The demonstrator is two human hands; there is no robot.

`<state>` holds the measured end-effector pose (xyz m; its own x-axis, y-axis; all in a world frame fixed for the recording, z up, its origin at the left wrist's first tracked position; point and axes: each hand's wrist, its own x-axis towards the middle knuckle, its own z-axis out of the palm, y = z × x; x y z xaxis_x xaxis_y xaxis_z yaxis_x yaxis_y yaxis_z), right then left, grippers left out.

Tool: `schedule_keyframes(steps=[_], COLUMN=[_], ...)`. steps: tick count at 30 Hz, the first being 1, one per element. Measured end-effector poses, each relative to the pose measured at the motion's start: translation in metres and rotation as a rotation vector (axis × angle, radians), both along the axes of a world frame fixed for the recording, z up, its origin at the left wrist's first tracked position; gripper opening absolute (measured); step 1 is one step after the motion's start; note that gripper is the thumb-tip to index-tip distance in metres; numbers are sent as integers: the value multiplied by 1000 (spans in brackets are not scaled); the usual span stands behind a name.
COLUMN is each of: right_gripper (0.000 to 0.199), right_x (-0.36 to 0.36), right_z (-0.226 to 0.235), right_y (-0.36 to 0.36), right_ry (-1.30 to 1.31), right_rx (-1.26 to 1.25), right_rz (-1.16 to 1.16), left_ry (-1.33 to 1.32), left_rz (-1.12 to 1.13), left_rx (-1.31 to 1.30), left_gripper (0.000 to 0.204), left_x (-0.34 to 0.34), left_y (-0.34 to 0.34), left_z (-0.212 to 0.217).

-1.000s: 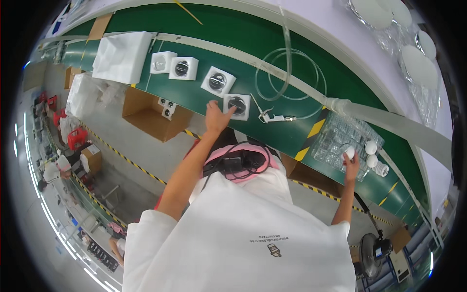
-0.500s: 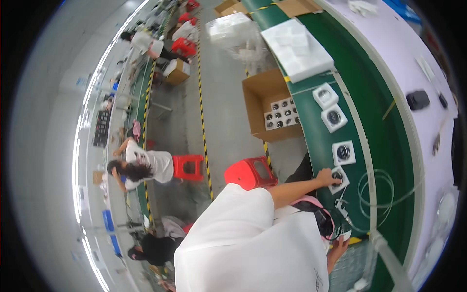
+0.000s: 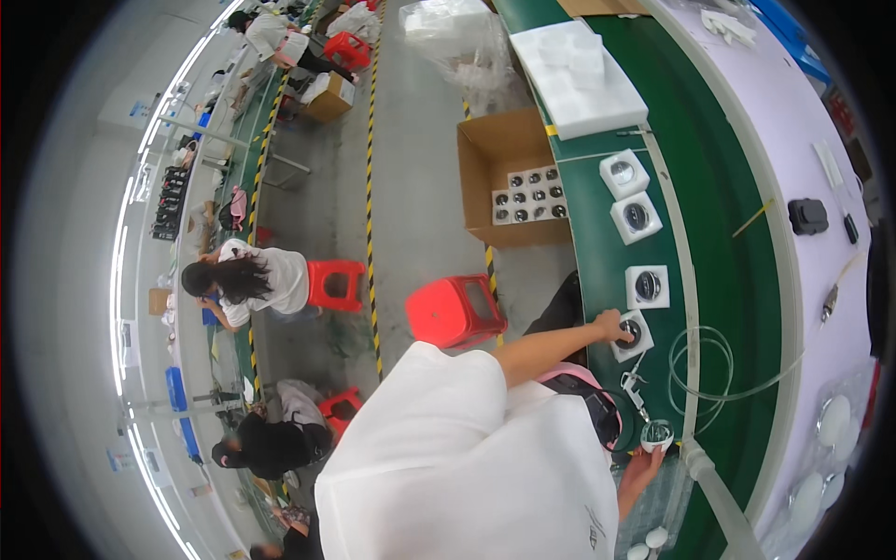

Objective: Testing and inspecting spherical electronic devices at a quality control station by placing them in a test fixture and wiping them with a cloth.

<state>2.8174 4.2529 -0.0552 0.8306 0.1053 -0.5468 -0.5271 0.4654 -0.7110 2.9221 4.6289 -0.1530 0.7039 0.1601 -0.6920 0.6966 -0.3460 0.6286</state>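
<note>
Right now my left hand [image 3: 611, 325] rests flat on the nearest white foam block [image 3: 633, 336] on the green belt [image 3: 719, 224], fingers spread over its round dark part, gripping nothing. My right hand [image 3: 644, 462] pinches a small clear ring-shaped piece [image 3: 657, 435] by its edge. Three more blocks [image 3: 637, 217] already sit seated farther along, and a carton [image 3: 527, 194] of dark parts waits.

Left hand [image 3: 611, 326] outstretched, right hand [image 3: 642, 467] low.

A red stool [image 3: 457, 311] stands beside an open cardboard box [image 3: 509, 177] holding dark round parts.
</note>
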Motion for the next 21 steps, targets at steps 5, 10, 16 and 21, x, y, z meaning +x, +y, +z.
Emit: schedule_keyframes(steps=[5,10,16,21], right_gripper=[53,78,109,111], right_x=[3,19,28,17], right_z=[8,57,101,106], right_y=[4,51,109,156], right_ry=[0,-175,-191,-214], right_rx=[333,538,585,507], right_rz=[-180,-275,-317,-435], left_ry=[46,-170,-359,-917], left_rz=[-38,-66,-72,-124], left_rx=[-74,53,36,514], left_gripper=[82,76,26,29], left_x=[0,-13,20,135], left_y=[4,29,166,335], left_z=[0,15,75,121])
